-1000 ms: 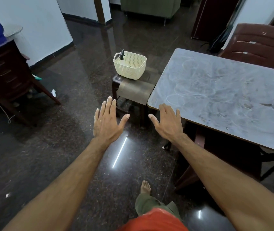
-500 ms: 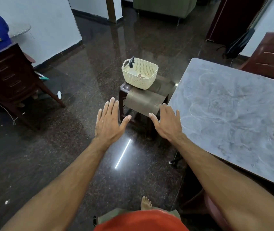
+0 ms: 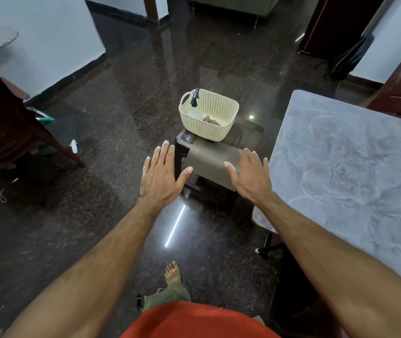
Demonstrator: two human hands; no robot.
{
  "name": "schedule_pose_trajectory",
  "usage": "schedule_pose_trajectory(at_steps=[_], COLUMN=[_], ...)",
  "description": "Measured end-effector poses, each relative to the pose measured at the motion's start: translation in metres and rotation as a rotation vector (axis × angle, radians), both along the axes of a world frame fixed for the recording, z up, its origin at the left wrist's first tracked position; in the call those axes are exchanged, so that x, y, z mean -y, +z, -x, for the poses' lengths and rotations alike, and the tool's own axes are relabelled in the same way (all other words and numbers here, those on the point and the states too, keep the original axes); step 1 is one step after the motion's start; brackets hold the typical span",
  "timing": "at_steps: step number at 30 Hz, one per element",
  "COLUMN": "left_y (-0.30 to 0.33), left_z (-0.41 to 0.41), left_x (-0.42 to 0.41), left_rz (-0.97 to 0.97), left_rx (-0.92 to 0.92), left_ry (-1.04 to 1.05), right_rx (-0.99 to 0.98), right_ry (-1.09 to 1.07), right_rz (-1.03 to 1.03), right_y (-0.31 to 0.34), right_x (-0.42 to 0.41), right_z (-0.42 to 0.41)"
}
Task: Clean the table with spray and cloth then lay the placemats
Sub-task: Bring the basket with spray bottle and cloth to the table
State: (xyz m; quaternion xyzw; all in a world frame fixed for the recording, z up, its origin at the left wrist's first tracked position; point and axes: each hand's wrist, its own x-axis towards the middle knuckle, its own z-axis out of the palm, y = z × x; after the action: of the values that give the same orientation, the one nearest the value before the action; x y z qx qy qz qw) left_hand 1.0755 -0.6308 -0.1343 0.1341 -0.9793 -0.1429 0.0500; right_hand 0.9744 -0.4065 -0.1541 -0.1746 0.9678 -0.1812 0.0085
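- Head view: my left hand (image 3: 160, 178) and my right hand (image 3: 249, 175) are both stretched out in front of me, palms down, fingers spread, and neither one holds anything.
- Head view: my hands hang in the air over the near edge of a small dark stool (image 3: 182, 140), not touching it as far as I can tell.
- Head view: on that stool sits a cream basket (image 3: 212, 129), and in it I can see the spray bottle (image 3: 194, 98) standing at the left corner, with a reddish checked cloth (image 3: 211, 120) lying at the bottom.
- Head view: under the basket lie the brownish placemats (image 3: 212, 162), draped over the stool's front edge; my right hand partly covers the near right corner.
- Head view: the grey tabletop (image 3: 355, 172) is on my right, bare of mats and marked all over with pale swirly smears.
- My judgement: nothing of the job is done yet. The spray and cloth sit untouched in the basket, the tabletop looks unwiped, and no mat is laid.
- What is left, I reckon: take up the spray and cloth, spray and wipe the whole tabletop, then fetch the placemats and lay them out.
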Motion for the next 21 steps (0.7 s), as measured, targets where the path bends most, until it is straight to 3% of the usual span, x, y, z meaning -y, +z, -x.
schedule_pose_trajectory(at_steps=[10, 21], left_y=[0.006, -0.008], left_z=[0.089, 0.173], left_x=[0.110, 0.163], left_rz=[-0.001, -0.018], left_rx=[0.040, 0.055], left_ry=[-0.134, -0.190], right_rx=[0.013, 0.024], right_ry=[-0.156, -0.255], right_rz=[-0.003, 0.030], right_y=[0.001, -0.009], right_x=[0.087, 0.129], right_z=[0.058, 0.129])
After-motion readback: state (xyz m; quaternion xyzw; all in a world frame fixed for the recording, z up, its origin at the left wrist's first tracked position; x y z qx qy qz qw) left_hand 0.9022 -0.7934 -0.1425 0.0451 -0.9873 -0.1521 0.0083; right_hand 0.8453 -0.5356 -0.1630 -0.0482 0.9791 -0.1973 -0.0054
